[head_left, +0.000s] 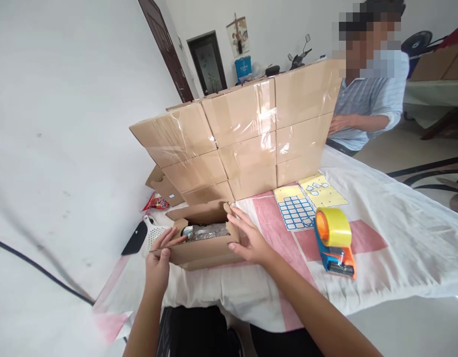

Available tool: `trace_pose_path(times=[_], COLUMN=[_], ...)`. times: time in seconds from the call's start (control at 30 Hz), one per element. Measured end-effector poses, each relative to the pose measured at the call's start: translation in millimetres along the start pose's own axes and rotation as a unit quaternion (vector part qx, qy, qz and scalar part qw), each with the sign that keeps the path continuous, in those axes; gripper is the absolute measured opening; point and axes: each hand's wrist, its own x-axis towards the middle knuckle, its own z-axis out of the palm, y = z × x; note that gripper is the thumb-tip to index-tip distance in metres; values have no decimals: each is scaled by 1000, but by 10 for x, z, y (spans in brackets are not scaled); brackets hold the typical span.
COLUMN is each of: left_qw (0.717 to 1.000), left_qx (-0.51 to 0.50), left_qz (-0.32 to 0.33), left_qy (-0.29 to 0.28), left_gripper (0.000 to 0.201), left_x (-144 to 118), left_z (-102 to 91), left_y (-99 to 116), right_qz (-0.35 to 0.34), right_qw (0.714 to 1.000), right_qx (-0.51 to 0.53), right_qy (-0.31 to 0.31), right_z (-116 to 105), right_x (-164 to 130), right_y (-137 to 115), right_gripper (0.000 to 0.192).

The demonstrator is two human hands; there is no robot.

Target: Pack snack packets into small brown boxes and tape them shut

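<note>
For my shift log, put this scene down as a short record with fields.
left hand: holds the left end of the open carton
right hand: holds the carton's right end
inside carton: clear-wrapped contents
behind: stacked boxes, taped
right side: tape dispenser with yellow roll; sticker sheet
nearby: co-worker beyond the boxes

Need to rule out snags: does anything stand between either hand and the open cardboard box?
Nothing visible does: the left hand and right hand touch the open cardboard box, at opposite ends. The tape dispenser lies off to the right; stacked boxes stand behind.
</note>
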Motion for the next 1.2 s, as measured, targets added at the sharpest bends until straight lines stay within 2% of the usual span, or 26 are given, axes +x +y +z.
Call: trace_pose_path(times=[0.07,0.2,0.43,0.67,0.97,1.1,1.2], left_qw=[999,996,987,980,985,985,985], left_qx=[-36,-71,-113,-146,-117,-81,-67], left_qz=[-12,-24,-28,-50,1,39,41], left_qy=[30,55,114,124,127,145,153], left_gripper=[75,74,67,64,37,33,32], left_x=[-30,-67,-84,-90,-91,-82,-69], left_z=[39,98,220,257,262,288,298], left_y=[-45,-67,72,86,55,48,37], right_qz=[-16,-34,-37,-19,-13,-10,-7], right_qw=[999,996,993,989,991,992,994], right_qx=[-33,-76,-107,-147,-134,-126,-113], right_qy=[-2,-3,5,-16,-1,-9,3], right_z=[10,17,2,-22,17,3,28], right_x=[35,83,123,153,108,129,126], right_y=[5,13,-24,-86,-42,-49,-58], right_gripper=[70,58,50,44,48,49,45])
